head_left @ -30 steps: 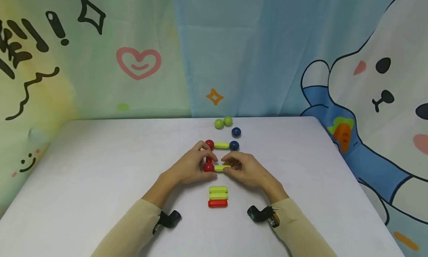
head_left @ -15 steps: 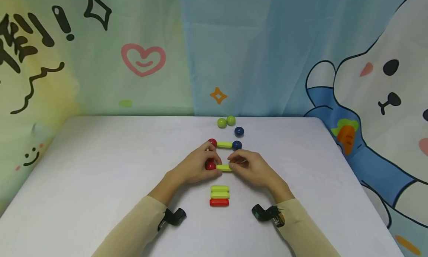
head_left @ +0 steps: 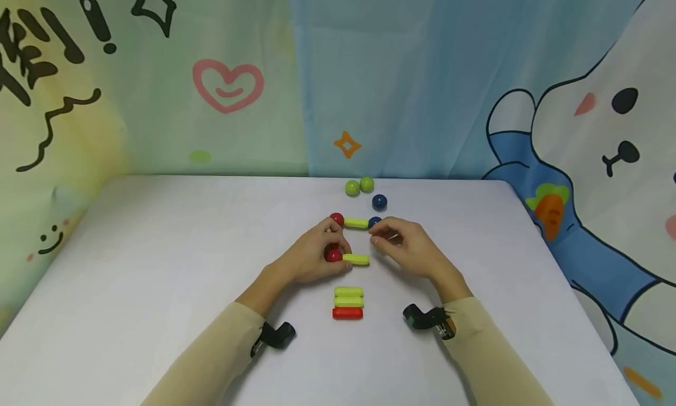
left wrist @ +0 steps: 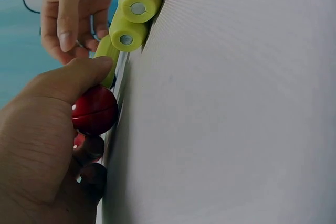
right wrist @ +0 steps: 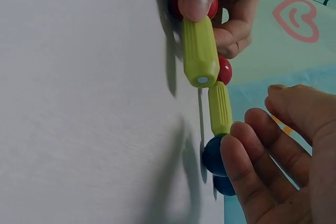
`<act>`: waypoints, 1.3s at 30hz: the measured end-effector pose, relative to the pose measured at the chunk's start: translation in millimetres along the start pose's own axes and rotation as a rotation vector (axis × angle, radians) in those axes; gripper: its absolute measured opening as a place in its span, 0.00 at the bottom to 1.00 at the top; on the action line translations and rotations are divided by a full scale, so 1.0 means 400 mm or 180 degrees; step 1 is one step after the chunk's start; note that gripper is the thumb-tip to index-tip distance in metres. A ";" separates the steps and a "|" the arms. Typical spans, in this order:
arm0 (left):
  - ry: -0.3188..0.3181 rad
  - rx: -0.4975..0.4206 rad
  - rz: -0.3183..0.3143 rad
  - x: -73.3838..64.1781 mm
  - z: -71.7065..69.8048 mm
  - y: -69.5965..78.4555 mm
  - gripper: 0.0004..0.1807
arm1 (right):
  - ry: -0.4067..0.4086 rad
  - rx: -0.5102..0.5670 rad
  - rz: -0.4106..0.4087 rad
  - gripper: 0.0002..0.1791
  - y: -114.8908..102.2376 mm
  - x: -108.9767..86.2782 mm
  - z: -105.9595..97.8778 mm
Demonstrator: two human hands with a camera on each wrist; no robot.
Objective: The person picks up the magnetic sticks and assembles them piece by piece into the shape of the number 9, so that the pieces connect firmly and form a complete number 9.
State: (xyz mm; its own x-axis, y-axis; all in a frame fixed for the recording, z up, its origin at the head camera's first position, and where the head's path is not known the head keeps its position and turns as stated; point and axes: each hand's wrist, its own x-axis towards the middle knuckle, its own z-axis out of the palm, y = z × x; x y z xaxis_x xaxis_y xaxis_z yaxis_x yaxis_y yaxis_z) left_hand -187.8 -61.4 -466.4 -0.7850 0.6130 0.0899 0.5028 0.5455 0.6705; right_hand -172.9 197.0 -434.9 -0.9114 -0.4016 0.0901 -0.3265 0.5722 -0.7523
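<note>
My left hand (head_left: 311, 254) grips the near red ball (left wrist: 95, 111), its thumb lying over the joint with a yellow-green magnetic rod (head_left: 357, 259). That rod sticks out to the right, its far end bare with a metal disc showing in the right wrist view. Beyond, a second yellow-green rod (head_left: 356, 223) links another red ball (head_left: 337, 219) to a blue ball (right wrist: 214, 156). Whatever joins the two red balls is hidden behind my left fingers. My right hand (head_left: 409, 246) holds nothing; its bent fingers hover beside the blue ball, and contact cannot be told.
A loose blue ball (head_left: 379, 202) and two green balls (head_left: 352, 188) lie toward the table's back edge. Nearer me, two yellow-green rods (head_left: 348, 297) and a red rod (head_left: 347, 313) lie side by side on the white table (head_left: 174, 259). A printed curtain (head_left: 380, 83) hangs behind.
My right hand has let go of the near yellow-green rod and moved right and away from me, toward the blue ball. The left hand keeps its hold. The head view has shifted slightly.
</note>
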 end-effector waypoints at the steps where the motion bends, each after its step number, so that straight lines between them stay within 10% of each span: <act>1: 0.0002 0.0002 -0.0008 0.001 -0.003 -0.001 0.11 | -0.0010 0.0001 -0.0004 0.11 -0.002 0.003 -0.003; 39: 0.0035 0.0036 -0.0035 0.007 -0.007 -0.005 0.12 | -0.0682 0.0116 -0.0706 0.10 -0.061 -0.067 0.074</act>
State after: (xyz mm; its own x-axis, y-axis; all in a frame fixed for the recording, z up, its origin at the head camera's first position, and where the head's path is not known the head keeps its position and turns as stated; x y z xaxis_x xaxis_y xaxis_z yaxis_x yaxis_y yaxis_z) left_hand -192.2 -62.3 -465.4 -0.7944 0.6005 0.0908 0.4982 0.5587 0.6631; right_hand -133.2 172.5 -438.3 -0.7440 -0.6577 0.1179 -0.4987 0.4292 -0.7531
